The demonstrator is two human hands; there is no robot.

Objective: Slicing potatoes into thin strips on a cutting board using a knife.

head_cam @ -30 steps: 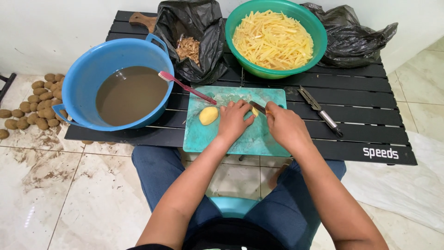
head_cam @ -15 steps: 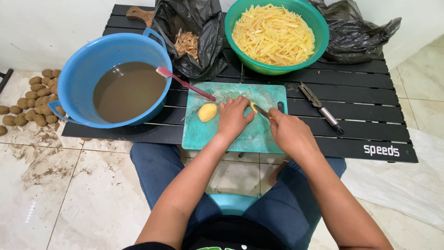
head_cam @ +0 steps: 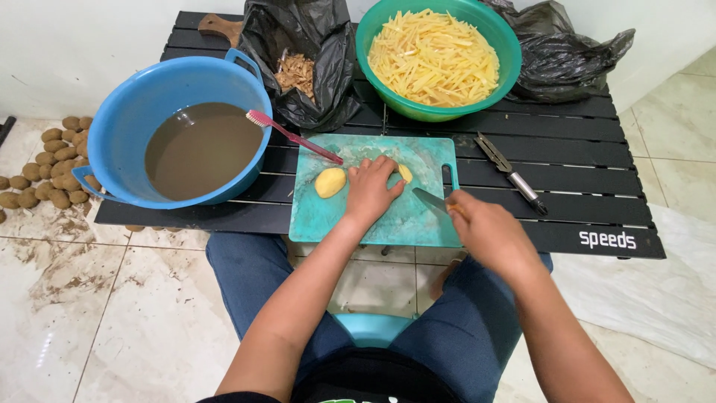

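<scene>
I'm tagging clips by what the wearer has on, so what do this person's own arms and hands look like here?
Both forearms are bare to above the elbow, with no sleeves showing. The left hand and the right hand are bare too: no gloves, and no rings, watch or bracelets that I can make out. Below them are blue jeans and a dark top at the frame's bottom edge.

Left of the hands, a round blue plastic tub (head_cam: 134, 112) of muddy brown water carries a pink toothbrush (head_cam: 292, 137). Beyond them sits a green plastic bowl (head_cam: 388, 101) of cut potato sticks, flanked by black plastic bags (head_cam: 313, 45). A metal peeler (head_cam: 511, 173) lies to the right.
</scene>
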